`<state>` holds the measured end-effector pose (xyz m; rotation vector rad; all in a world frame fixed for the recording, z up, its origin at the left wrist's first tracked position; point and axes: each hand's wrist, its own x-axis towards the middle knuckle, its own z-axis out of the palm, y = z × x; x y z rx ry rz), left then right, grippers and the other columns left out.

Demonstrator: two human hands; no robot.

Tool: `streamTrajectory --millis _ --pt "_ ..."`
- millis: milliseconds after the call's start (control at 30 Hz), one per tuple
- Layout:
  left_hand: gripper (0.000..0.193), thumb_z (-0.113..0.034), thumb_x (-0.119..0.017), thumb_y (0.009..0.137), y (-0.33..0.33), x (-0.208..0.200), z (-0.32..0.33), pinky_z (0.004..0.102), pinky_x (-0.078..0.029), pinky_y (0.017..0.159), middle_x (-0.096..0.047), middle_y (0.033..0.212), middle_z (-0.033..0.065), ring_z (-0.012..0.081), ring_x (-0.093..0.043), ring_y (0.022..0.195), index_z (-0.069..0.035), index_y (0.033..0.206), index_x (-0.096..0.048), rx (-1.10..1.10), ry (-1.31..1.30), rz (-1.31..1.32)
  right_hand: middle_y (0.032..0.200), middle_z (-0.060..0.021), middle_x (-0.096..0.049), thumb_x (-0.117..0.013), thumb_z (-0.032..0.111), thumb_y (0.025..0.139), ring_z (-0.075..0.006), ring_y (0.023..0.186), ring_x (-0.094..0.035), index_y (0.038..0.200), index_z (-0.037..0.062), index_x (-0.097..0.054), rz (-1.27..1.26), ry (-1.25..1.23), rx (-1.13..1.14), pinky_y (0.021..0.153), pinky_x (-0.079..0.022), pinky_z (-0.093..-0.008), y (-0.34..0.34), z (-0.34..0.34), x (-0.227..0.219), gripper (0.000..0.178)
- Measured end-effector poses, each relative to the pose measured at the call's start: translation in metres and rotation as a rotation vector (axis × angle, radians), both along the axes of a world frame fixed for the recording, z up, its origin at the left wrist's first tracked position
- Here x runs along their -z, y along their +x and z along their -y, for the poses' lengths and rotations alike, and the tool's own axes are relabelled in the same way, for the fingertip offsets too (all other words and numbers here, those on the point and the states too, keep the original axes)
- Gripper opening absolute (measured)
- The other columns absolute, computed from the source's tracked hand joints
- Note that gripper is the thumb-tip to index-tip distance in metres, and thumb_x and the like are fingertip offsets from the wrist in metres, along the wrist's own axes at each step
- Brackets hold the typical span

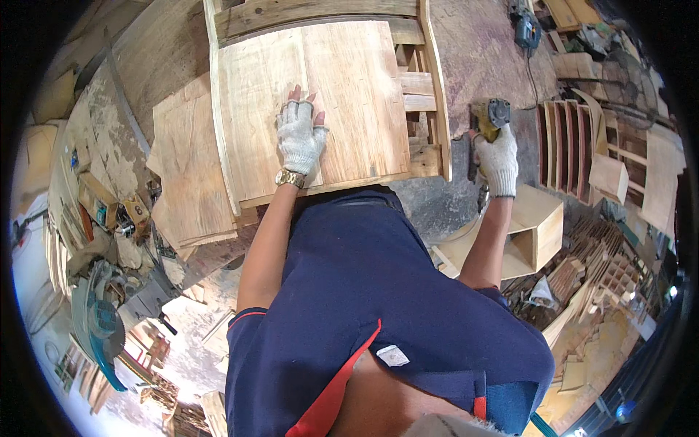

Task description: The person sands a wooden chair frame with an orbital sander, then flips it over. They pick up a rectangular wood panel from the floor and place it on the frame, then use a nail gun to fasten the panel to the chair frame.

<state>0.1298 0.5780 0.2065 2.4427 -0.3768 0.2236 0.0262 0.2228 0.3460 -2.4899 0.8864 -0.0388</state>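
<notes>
My left hand (300, 138), in a white knit glove with bare fingertips, lies flat with fingers apart on a pale wooden panel (357, 95). The panel rests within a wooden frame (435, 80) with side rails and slats, close against my body. Off the frame's right side, my right hand (499, 164), gloved the same way, is wrapped round the grip of a pneumatic nail gun (498, 112) with a dark round cap. The gun is apart from the frame, and its nose is hard to make out. A metal watch (290, 178) circles my left wrist.
A wooden box (542, 226) stands beside my right forearm. Slatted wooden pieces (564, 149) are stacked at the right. A corded blue power tool (527, 33) lies at the far right. At the left are a plywood sheet (191, 164) and a teal circular-blade saw (102, 324).
</notes>
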Motion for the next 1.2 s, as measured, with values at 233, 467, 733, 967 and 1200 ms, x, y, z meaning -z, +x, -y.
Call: streamTrajectory --millis 233,467,733,967,1200 --pt "0.042 -0.027 -0.066 0.091 -0.003 -0.001 0.003 0.0511 -0.039 0.112 -0.048 0.153 0.019 0.0362 -0.048 0.139 -0.008 0.129 -0.063 -0.082 0.06 0.033 0.11 -0.029 -0.065 -0.071 0.02 0.077 -0.0467 0.108 -0.063 0.124 0.007 -0.064 -0.073 -0.235 -0.091 0.09 -0.051 -0.0521 0.059 0.071 0.085 0.049" --pt "0.047 -0.033 -0.063 0.094 -0.006 -0.004 0.004 0.0528 -0.037 0.114 -0.05 0.151 0.0215 0.0371 -0.048 0.139 -0.005 0.132 -0.062 -0.182 0.204 0.068 0.116 -0.035 -0.059 -0.075 0.028 0.081 -0.0515 0.105 -0.062 0.133 0.0098 -0.062 -0.098 -0.296 -0.187 0.091 -0.052 -0.0549 0.099 0.069 0.152 0.057" --pt "0.052 -0.04 -0.067 0.09 -0.008 -0.021 0.006 0.0509 -0.034 0.118 -0.048 0.152 0.0189 0.0388 -0.045 0.14 -0.009 0.132 -0.06 -0.227 0.024 -0.013 0.124 -0.016 -0.067 -0.047 0.035 0.109 -0.0212 0.11 -0.061 0.139 -0.0093 -0.055 0.206 0.656 -0.11 0.096 -0.048 -0.0327 0.069 0.055 0.152 0.054" --pt "0.054 -0.038 -0.073 0.088 -0.042 -0.093 -0.023 0.0454 -0.045 0.109 -0.058 0.14 0.0165 0.034 -0.056 0.128 -0.01 0.132 -0.061 -0.185 -0.391 -0.084 0.103 -0.0093 -0.066 -0.063 0.036 0.101 -0.016 0.092 -0.059 0.133 -0.0032 -0.056 0.009 0.187 -0.496 0.08 -0.051 -0.0331 0.051 0.029 0.084 0.05" --pt "0.031 -0.014 -0.079 0.084 -0.139 -0.084 -0.135 0.0412 -0.053 0.077 -0.062 0.097 0.018 0.0329 -0.063 0.083 0.004 0.104 -0.064 -1.007 -0.162 0.542 0.101 -0.02 -0.071 -0.072 0.03 0.092 -0.028 0.089 -0.069 0.134 -0.0012 -0.05 -0.03 -0.014 -0.372 0.078 -0.055 -0.0401 0.058 -0.007 0.04 0.057"
